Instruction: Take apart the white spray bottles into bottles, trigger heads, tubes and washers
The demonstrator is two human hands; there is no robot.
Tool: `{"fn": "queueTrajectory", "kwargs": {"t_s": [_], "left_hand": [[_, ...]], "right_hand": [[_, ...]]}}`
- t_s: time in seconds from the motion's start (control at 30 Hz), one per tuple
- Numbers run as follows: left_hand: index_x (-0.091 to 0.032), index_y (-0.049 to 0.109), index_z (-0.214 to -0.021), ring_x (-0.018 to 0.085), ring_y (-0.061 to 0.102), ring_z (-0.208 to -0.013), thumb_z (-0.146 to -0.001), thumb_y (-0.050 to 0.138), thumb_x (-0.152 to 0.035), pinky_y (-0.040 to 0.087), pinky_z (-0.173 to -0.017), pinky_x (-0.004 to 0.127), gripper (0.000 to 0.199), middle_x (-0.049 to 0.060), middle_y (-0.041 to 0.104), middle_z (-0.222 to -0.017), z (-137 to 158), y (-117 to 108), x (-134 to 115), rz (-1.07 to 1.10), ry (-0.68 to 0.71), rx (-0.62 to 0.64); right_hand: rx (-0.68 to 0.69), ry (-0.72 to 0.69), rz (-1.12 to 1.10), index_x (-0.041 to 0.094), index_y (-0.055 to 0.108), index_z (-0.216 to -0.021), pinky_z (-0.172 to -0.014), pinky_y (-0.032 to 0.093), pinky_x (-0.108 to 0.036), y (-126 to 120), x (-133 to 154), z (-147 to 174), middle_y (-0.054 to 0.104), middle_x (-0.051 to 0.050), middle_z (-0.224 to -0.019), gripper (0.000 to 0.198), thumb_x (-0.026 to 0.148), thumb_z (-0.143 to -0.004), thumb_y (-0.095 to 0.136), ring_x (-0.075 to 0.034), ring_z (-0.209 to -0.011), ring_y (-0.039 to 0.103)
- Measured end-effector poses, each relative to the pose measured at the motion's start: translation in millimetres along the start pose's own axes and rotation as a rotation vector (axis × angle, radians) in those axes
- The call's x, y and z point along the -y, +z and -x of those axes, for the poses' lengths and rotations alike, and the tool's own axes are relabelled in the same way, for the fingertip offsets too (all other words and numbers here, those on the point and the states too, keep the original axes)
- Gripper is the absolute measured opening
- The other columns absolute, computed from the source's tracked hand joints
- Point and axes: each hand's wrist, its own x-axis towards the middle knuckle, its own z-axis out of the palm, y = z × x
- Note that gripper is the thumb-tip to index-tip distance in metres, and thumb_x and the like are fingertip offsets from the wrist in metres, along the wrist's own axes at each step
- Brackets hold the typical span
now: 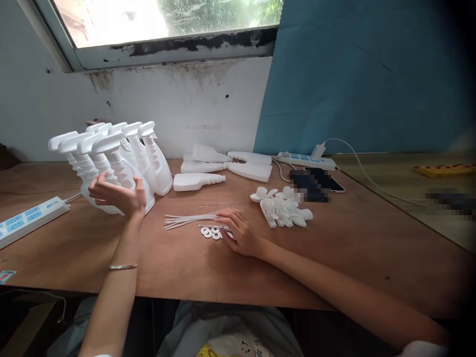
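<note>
At the left, my left hand (pixel 121 194) is beside the front spray bottle (pixel 128 173); its fingers and thumb are apart, and it covers part of the bottle's lower body. Whether the palm touches the bottle I cannot tell. My right hand (pixel 240 230) rests low over the table, thumb and fingers apart. Under and beside its fingertips lie thin white tubes (pixel 182 220), a thin metallic piece (pixel 204 226) and several white ring washers (pixel 206 232). The hand hides some of the rings and the tubes' right ends.
Several spray bottles with heads (pixel 69 141) stand together at the left. Bottles without heads (pixel 197 181) lie at the back. White spray heads (pixel 282 208) are piled right of my right hand, near a phone (pixel 327 179). Power strips (pixel 35 218) sit left and back right.
</note>
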Motion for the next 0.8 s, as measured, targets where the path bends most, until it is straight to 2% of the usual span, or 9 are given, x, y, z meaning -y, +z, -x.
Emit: {"fn": "queueTrajectory", "kwargs": {"t_s": [0.1,0.2,0.3,0.43,0.53,0.63,0.73,0.8], "left_hand": [[-0.009,0.037,-0.112,0.030,0.037,-0.108,-0.068,0.062,-0.041,0.029,-0.088,0.045,0.060,0.015,0.041,-0.113,-6,2,7,-0.042,0.031,0.109],[-0.005,0.038,-0.112,0.033,0.039,-0.106,-0.068,0.060,-0.050,0.032,-0.085,0.046,0.066,0.018,0.043,-0.114,-7,3,10,-0.064,0.011,0.161],[-0.004,0.039,-0.112,0.036,0.040,-0.106,-0.064,0.063,-0.050,0.033,-0.086,0.047,0.070,0.020,0.044,-0.115,-6,0,15,-0.092,-0.023,0.187],[-0.009,0.042,-0.108,0.034,0.045,-0.100,-0.059,0.068,-0.047,0.037,-0.083,0.047,0.068,0.017,0.050,-0.108,-5,-5,28,-0.105,-0.032,0.255],[-0.011,0.045,-0.104,0.033,0.048,-0.096,-0.058,0.069,-0.045,0.038,-0.083,0.049,0.062,0.014,0.053,-0.098,-5,-6,37,-0.116,-0.052,0.363],[-0.011,0.053,-0.096,0.034,0.050,-0.096,-0.058,0.068,-0.045,0.037,-0.086,0.049,0.053,0.015,0.054,-0.096,-6,-11,39,-0.152,-0.075,0.458],[-0.010,0.054,-0.095,0.032,0.052,-0.094,-0.061,0.065,-0.044,0.040,-0.086,0.044,0.049,0.016,0.053,-0.100,-1,-21,29,-0.114,-0.004,0.416],[-0.012,0.053,-0.099,0.029,0.053,-0.094,-0.063,0.064,-0.041,0.042,-0.083,0.041,0.047,0.015,0.052,-0.103,6,-28,17,-0.049,0.101,0.337]], "right_hand": [[-0.012,-0.059,0.022,0.020,0.050,-0.106,-0.083,0.044,-0.042,-6,4,6,0.058,-0.011,-0.104,0.027,0.015,-0.080,0.044,-0.023,-0.099,0.052],[0.001,-0.091,0.001,0.022,0.049,-0.107,-0.082,0.044,-0.042,-14,9,12,0.059,-0.010,-0.102,0.029,0.014,-0.080,0.043,-0.023,-0.098,0.053],[0.008,-0.079,-0.023,0.023,0.049,-0.107,-0.083,0.043,-0.042,-18,13,17,0.060,-0.009,-0.101,0.029,0.013,-0.080,0.042,-0.022,-0.098,0.054],[-0.001,-0.109,-0.029,0.023,0.049,-0.106,-0.083,0.044,-0.041,-19,16,20,0.060,-0.008,-0.101,0.029,0.013,-0.079,0.041,-0.021,-0.097,0.055],[0.006,-0.125,-0.014,0.024,0.049,-0.105,-0.082,0.044,-0.041,-18,15,19,0.060,-0.008,-0.101,0.029,0.013,-0.080,0.041,-0.021,-0.096,0.055],[0.003,-0.133,-0.013,0.024,0.048,-0.106,-0.083,0.044,-0.042,-18,13,20,0.061,-0.008,-0.102,0.030,0.012,-0.079,0.042,-0.021,-0.096,0.056],[-0.049,-0.130,-0.025,0.025,0.046,-0.110,-0.086,0.043,-0.044,-20,9,22,0.060,-0.007,-0.104,0.034,0.013,-0.078,0.047,-0.022,-0.098,0.056],[-0.112,-0.043,-0.059,0.025,0.042,-0.113,-0.086,0.043,-0.044,-21,8,22,0.059,-0.007,-0.105,0.037,0.016,-0.078,0.051,-0.023,-0.100,0.055]]}}
